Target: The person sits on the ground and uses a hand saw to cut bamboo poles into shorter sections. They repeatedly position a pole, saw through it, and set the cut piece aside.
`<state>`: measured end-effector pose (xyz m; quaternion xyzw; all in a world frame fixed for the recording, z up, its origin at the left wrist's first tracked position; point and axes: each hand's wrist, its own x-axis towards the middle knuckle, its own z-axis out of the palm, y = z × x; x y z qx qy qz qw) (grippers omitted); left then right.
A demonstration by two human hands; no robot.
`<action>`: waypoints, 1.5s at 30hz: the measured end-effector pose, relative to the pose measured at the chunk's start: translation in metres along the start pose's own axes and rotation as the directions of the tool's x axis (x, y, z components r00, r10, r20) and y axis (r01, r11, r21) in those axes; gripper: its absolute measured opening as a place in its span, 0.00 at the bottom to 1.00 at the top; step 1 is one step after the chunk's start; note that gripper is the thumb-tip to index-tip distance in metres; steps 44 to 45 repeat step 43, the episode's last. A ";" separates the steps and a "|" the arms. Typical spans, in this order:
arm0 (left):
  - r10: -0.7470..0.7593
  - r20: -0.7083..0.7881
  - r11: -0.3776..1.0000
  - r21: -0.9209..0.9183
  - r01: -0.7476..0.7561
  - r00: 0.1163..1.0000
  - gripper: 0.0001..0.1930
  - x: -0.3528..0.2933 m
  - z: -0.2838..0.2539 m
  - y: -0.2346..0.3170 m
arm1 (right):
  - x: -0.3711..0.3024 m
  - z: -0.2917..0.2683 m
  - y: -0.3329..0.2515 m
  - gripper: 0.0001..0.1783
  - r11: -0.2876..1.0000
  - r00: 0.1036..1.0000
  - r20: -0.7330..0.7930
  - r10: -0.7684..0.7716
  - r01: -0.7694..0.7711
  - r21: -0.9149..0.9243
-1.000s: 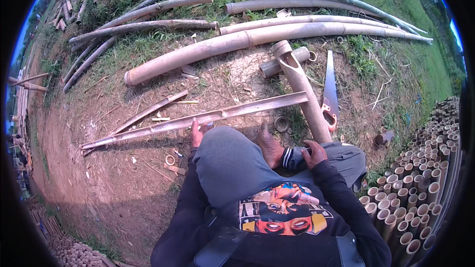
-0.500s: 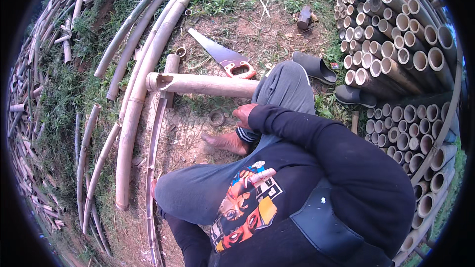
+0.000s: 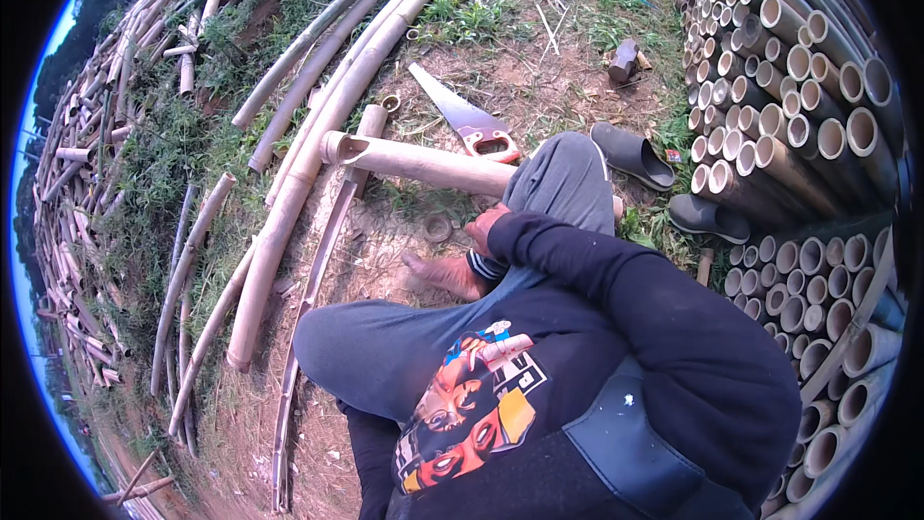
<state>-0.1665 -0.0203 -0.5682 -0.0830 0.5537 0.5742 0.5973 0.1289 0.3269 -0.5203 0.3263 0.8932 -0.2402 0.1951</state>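
Note:
My right hand (image 3: 485, 225) hangs just above my bare foot (image 3: 448, 273), its fingers loosely curled with nothing seen in them. Beside it on the ground lies a cut bamboo ring (image 3: 438, 227). A thick bamboo pole (image 3: 428, 164), notched near its left end, rests across a short bamboo piece (image 3: 371, 125) and runs beneath my right knee. Beyond the pole lies a handsaw (image 3: 462, 117), its orange-brown handle toward me. Of my left arm only the dark sleeve (image 3: 369, 453) shows; the hand is hidden past my bent left leg.
Long bamboo poles (image 3: 313, 149) and a narrow split strip (image 3: 306, 308) lie to the left. Cut bamboo is stacked at the right (image 3: 770, 120), with another heap (image 3: 87, 164) at far left. Two dark clogs (image 3: 630, 156) and a hammer-like block (image 3: 624, 60) sit ahead.
The view has shifted, so the ground and poles appear farther right. My left hand, partly showing beside the left knee before, is now out of sight. The right hand stays near the foot.

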 end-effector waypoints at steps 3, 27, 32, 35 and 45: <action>0.142 0.158 0.990 -0.012 -0.142 0.977 0.35 -0.019 0.013 0.052 | -0.006 -0.001 -0.001 0.25 1.000 1.000 0.010 -0.015 0.015 0.009; 0.600 -0.243 0.427 0.903 -0.048 0.762 0.22 -0.016 -0.086 0.407 | 0.332 -0.236 -0.219 0.27 0.831 0.817 -0.310 -0.486 0.542 0.124; 0.866 -0.196 0.105 0.971 0.217 0.460 0.27 -0.134 -0.093 0.542 | 0.473 -0.383 -0.220 0.26 0.690 0.685 -0.446 -0.576 0.700 0.184; 0.854 -0.365 0.034 0.750 0.661 0.370 0.28 -0.274 -0.095 0.598 | 0.520 -0.467 -0.132 0.26 0.849 0.699 -0.543 -0.465 0.525 -0.052; 0.571 -0.818 0.471 0.397 0.788 0.070 0.25 -0.571 -0.104 0.462 | 0.279 -0.351 0.071 0.25 0.983 0.987 0.077 0.143 -0.133 -0.127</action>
